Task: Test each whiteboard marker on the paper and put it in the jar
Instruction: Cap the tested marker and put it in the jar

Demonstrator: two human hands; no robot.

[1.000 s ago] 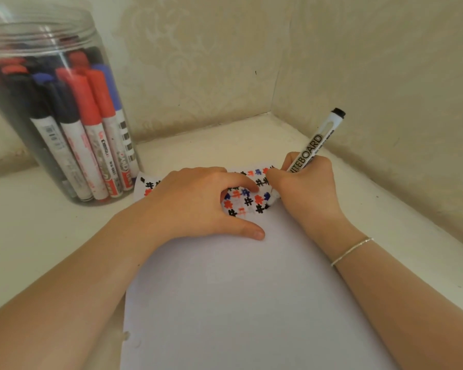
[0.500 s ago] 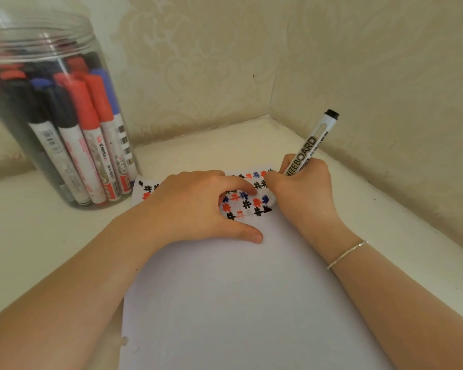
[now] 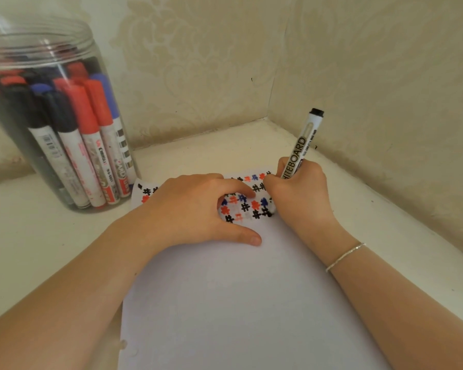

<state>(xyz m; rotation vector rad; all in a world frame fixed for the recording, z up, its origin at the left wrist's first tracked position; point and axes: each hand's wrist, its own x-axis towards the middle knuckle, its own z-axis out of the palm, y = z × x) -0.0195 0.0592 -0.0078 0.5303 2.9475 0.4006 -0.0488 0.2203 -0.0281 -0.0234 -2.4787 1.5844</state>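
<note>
Both hands meet near the top of the paper (image 3: 238, 303): the left hand (image 3: 193, 212) lies flat on the sheet with fingers spread, index finger and thumb apart, pinning it down, while the right hand (image 3: 302, 196) has its fingers curled tight around a black whiteboard marker (image 3: 302, 145), whose tip touches the paper at the end of the lowest row of hash marks (image 3: 249, 206) in black, red and blue. Its black rear end tilts up and away toward the wall. A thin bracelet (image 3: 345, 256) circles the right wrist. At the far left of the pale surface (image 3: 32, 236) stands the clear jar (image 3: 51, 116), just beside the sheet's corner, packed with upright capped markers (image 3: 91, 145).
</note>
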